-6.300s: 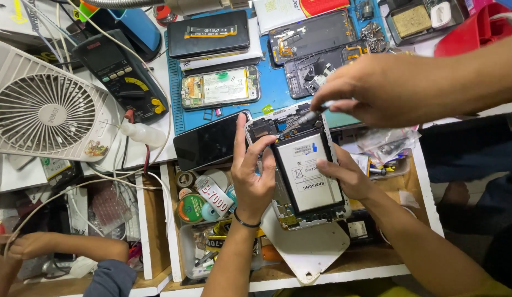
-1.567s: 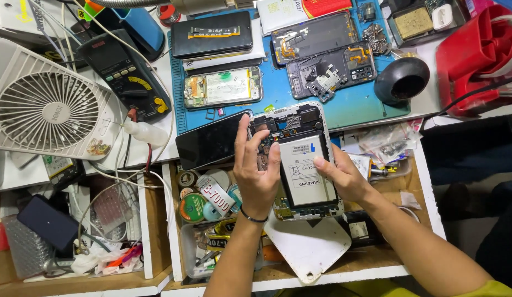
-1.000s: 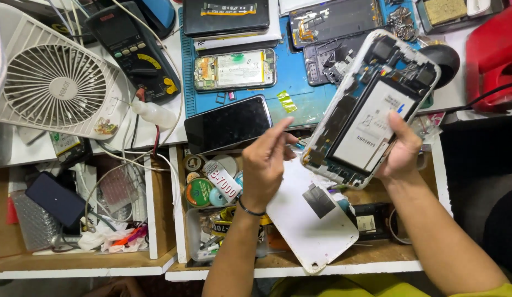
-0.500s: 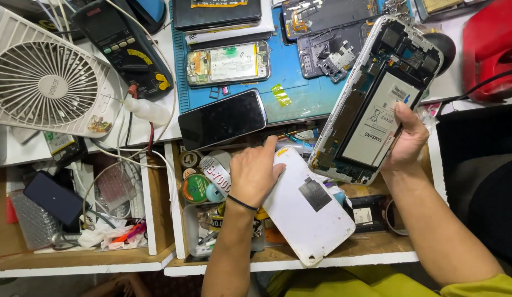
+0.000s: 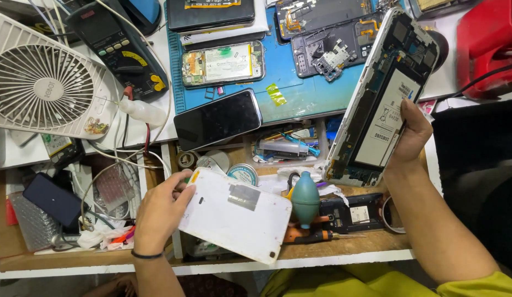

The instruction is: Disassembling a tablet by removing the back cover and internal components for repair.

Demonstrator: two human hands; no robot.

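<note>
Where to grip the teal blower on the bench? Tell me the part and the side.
Grip the blower by its round bulb, coming from above with fingers on its left and right flanks. The bulb is the widest, bare part; its nozzle end points down toward the orange screwdriver, and the white cover crowds its left.

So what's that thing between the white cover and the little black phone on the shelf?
In the head view, a teal rubber air blower sits between the white back cover and the small black phone.

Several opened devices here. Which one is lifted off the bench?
The large white-framed opened tablet with its white battery showing, held tilted in the right hand. The smaller opened phones lie flat on the blue mat.
</note>
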